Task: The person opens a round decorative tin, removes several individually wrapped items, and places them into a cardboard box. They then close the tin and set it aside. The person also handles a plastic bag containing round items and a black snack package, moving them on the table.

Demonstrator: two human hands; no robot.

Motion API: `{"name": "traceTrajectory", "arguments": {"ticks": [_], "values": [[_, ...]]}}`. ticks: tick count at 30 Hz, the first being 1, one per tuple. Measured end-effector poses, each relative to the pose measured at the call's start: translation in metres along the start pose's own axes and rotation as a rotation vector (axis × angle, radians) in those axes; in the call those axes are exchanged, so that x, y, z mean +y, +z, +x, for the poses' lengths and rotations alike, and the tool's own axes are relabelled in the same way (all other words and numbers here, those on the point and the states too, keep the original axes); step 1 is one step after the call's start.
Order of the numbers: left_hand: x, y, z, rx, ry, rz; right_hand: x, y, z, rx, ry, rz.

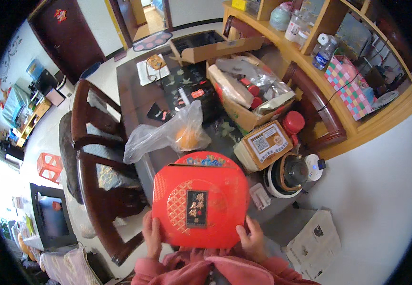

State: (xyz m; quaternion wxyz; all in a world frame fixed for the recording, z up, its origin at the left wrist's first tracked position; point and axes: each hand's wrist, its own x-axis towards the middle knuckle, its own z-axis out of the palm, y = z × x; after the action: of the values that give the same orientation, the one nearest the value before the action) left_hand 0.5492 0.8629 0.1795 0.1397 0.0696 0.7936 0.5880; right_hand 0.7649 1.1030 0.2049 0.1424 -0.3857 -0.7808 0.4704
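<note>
A red gift tin or box (223,199) with a dark label and gold lattice pattern is held up between my two hands at the table's near end. My left hand (152,231) grips its lower left side, thumb on the top face. On the lower right edge, my right hand (251,239) holds it the same way. Just beyond it shows the edge of a second red round piece with a blue floral pattern (206,159), partly hidden. Past that, a clear plastic bag (149,139) with an orange fruit (187,139) in it lies on the dark table (131,85).
To the right are a cardboard carton of packages (238,115), a brown box with a printed code (266,146), a red-lidded jar (294,123) and a glass-lidded pot (293,172). A long open carton (206,50) stands at the far end. Wooden chairs (99,178) line the left.
</note>
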Motion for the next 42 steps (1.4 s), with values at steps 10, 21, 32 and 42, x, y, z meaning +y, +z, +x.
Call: {"name": "traceTrajectory", "arguments": {"ticks": [10,21,32,42], "values": [[-0.002,0.003,0.0,0.016,0.026,0.125,0.02,0.0,0.01,-0.025,-0.125,0.015],[-0.004,0.008,0.001,0.043,0.048,0.165,0.035,0.003,0.01,-0.052,-0.059,0.006],[-0.008,0.015,0.005,0.06,0.089,0.213,0.039,-0.001,0.014,-0.184,0.103,0.101],[0.001,0.018,0.002,0.061,0.104,0.275,0.047,0.001,0.016,-0.195,0.089,0.09]]}}
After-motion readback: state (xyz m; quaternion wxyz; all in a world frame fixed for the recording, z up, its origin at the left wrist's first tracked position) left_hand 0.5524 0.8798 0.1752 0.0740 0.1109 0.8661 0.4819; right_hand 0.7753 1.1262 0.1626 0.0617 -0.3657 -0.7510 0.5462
